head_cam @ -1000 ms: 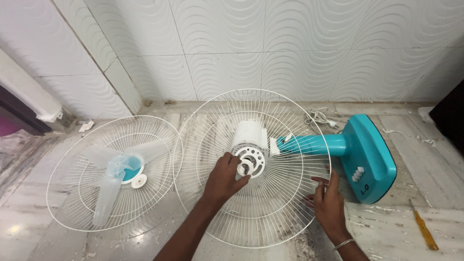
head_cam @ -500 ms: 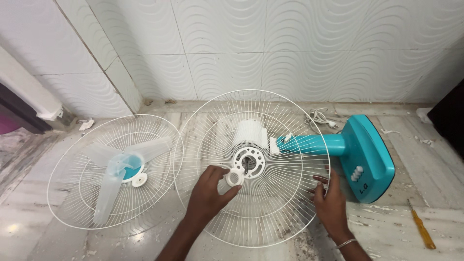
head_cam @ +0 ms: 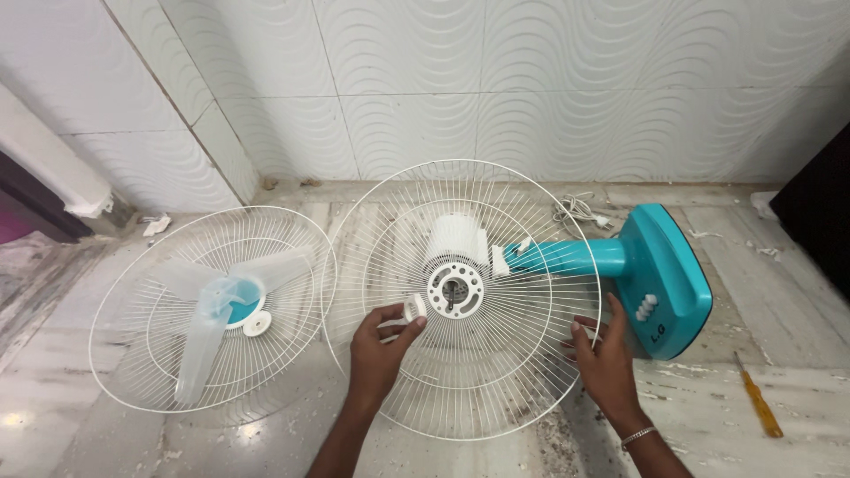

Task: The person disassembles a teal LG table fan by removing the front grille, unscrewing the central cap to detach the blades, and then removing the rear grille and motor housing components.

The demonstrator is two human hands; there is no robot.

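Left hand pinching a small white nut, just left of the motor hub over the rear grille. Right hand gripping the grille's right rim, fingers curled. Blade lying in the front grille, far left. Screwdriver at right.

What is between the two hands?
In the head view, only the white wires of the fan guard lie between the left hand, holding a white nut, and the right hand.
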